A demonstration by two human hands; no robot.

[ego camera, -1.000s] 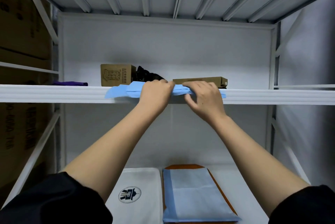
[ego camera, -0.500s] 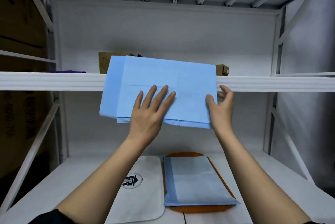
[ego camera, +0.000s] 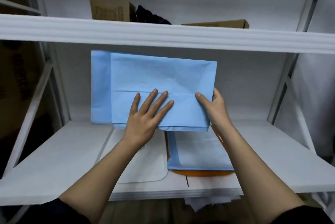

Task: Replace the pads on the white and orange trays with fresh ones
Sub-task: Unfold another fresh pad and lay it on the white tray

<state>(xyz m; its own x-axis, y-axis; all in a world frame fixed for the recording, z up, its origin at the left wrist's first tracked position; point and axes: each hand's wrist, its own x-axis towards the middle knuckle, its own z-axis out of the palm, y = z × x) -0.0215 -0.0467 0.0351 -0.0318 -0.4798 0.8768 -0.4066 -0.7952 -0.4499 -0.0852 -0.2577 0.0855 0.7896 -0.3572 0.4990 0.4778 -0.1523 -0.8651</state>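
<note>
Two hands are seen: a left hand (ego camera: 145, 116) and a right hand (ego camera: 214, 109). Two trays are counted on the lower shelf (ego camera: 63, 154), one white tray (ego camera: 150, 165) and one orange tray (ego camera: 201, 173). Blue pads are seen in two places: a held stack of pads (ego camera: 154, 78), whose sheets cannot be counted, and one pad (ego camera: 197, 153) laid on the orange tray. Two cardboard boxes, a taller box (ego camera: 112, 11) and a flat box (ego camera: 219, 23), and one black item (ego camera: 148, 15) are counted on the upper shelf (ego camera: 54, 27). Two shelves are shown.

On the upper shelf (ego camera: 163, 33), top center of the frame, stood a cardboard box (ego camera: 111, 11), a black bundle (ego camera: 150, 17) beside it, and a flat carton (ego camera: 219, 23) further right.
</note>
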